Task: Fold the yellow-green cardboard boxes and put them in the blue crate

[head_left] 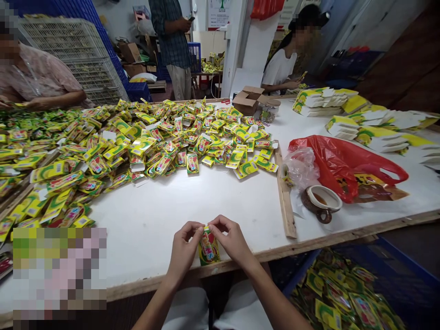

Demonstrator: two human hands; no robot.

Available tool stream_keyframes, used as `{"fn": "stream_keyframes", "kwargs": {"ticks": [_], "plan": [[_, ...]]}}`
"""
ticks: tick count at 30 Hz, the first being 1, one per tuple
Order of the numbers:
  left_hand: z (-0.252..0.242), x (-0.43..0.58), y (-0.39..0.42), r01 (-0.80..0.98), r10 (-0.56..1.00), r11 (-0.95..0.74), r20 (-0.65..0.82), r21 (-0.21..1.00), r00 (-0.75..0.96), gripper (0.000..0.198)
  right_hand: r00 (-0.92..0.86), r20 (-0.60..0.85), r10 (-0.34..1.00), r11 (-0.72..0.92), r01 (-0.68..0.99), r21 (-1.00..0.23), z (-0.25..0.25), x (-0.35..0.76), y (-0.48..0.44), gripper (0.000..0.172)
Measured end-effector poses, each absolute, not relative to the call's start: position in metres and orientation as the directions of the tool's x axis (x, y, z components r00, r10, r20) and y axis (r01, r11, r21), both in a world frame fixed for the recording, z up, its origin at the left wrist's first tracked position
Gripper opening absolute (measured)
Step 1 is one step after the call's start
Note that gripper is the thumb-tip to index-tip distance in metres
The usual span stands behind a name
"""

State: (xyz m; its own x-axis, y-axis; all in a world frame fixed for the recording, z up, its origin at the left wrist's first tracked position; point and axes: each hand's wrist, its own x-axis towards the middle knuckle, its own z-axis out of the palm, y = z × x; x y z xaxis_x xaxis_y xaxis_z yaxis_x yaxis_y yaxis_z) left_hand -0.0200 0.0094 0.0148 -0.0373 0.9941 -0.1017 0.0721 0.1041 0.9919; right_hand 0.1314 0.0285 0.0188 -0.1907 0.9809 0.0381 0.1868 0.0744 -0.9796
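Between my two hands, at the front edge of the white table [144, 215], stands a small yellow and green printed box [208, 247]. My left hand [188, 243] pinches its top left corner between thumb and fingers. On the top right corner, the thumb and fingers of my right hand [228, 236] are closed in the same way. The box's colourful front faces me, and its top edge is partly covered by my fingertips. Beyond my hands spreads a large pile of similar small boxes [158, 151].
A wooden strip [285, 201] divides the table on my right. Past it lie a brown mug [323, 201], a red plastic bag [330, 156] and stacked flat cartons [374, 123]. Below right, a blue crate [395, 261] holds many boxes. Several people are around the table.
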Motion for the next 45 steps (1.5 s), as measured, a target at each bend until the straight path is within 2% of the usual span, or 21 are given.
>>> {"fn": "stream_keyframes", "kwargs": {"ticks": [5,10,12,14,16,18,19,21,22,25,29,32,35,37,38,40,42,45], "plan": [[0.012,-0.023,0.001,0.081,0.999,0.053,-0.053,0.995,0.007,0.016,-0.248,0.041,0.968,0.079,0.144,-0.986,0.015,0.136,0.022,0.009],[0.014,-0.02,0.002,0.086,0.999,0.034,-0.036,0.996,0.027,0.015,-0.21,0.053,0.976,0.082,0.131,-0.988,0.018,0.129,0.021,0.01],[0.016,-0.02,0.01,0.127,0.997,0.011,-0.021,0.992,0.075,0.018,-0.152,0.065,0.986,0.091,0.169,-0.981,0.027,0.138,0.017,0.012],[0.017,-0.022,0.03,0.224,0.996,-0.051,0.033,0.973,0.083,0.02,-0.063,0.067,0.996,0.081,0.276,-0.958,0.039,0.169,0.009,0.018],[0.016,-0.028,0.063,0.375,0.993,-0.109,0.113,0.921,0.011,0.022,0.021,0.039,0.999,0.025,0.453,-0.891,0.052,0.224,-0.004,0.024],[0.013,-0.035,0.106,0.51,0.979,-0.082,0.164,0.856,-0.118,0.029,0.085,-0.017,0.996,-0.07,0.677,-0.733,0.06,0.29,-0.02,0.027],[0.011,-0.037,0.128,0.534,0.971,-0.057,0.172,0.844,-0.168,0.037,0.137,0.008,0.991,-0.101,0.767,-0.634,0.062,0.321,-0.028,0.028],[0.009,-0.037,0.17,0.561,0.951,-0.001,0.175,0.828,-0.257,0.052,0.217,0.09,0.972,-0.144,0.853,-0.502,0.061,0.364,-0.042,0.028],[0.008,-0.036,0.188,0.566,0.941,0.029,0.168,0.824,-0.294,0.059,0.233,0.108,0.966,-0.152,0.858,-0.491,0.059,0.373,-0.046,0.029],[0.01,-0.028,0.225,0.559,0.92,0.102,0.135,0.823,-0.367,0.071,0.17,0.047,0.984,-0.109,0.795,-0.597,0.049,0.35,-0.048,0.031],[0.014,-0.021,0.229,0.494,0.93,0.142,0.055,0.858,-0.363,0.066,-0.027,-0.04,0.999,-0.014,0.635,-0.773,0.039,0.268,-0.03,0.027],[0.011,-0.019,0.195,0.409,0.959,0.146,-0.028,0.901,-0.28,0.059,-0.069,-0.013,0.998,0.024,0.504,-0.863,0.032,0.223,-0.01,0.025],[0.004,-0.016,0.13,0.304,0.985,0.121,-0.077,0.945,-0.154,0.053,-0.004,0.057,0.998,0.054,0.35,-0.935,0.02,0.193,0.012,0.022],[0.002,-0.013,0.081,0.211,0.994,0.105,-0.095,0.972,-0.059,0.051,0.029,0.073,0.997,0.065,0.221,-0.973,0.011,0.174,0.021,0.027],[0.002,-0.012,0.059,0.097,0.994,0.105,-0.107,0.99,0.011,0.052,0.026,0.07,0.997,0.065,0.156,-0.986,0.007,0.165,0.024,0.032],[0.005,-0.009,0.022,-0.017,0.99,0.117,-0.115,0.993,0.08,0.054,-0.015,0.057,0.998,0.058,0.04,-0.998,0.001,0.146,0.026,0.037],[0.01,-0.009,0.001,-0.045,0.99,0.113,-0.108,0.993,0.095,0.055,-0.078,0.053,0.996,0.051,-0.031,-0.998,0.001,0.133,0.024,0.037],[0.015,-0.014,-0.008,-0.053,0.991,0.095,-0.09,0.994,0.095,0.051,-0.17,0.061,0.984,0.055,-0.039,-0.998,0.006,0.125,0.019,0.034]]}}
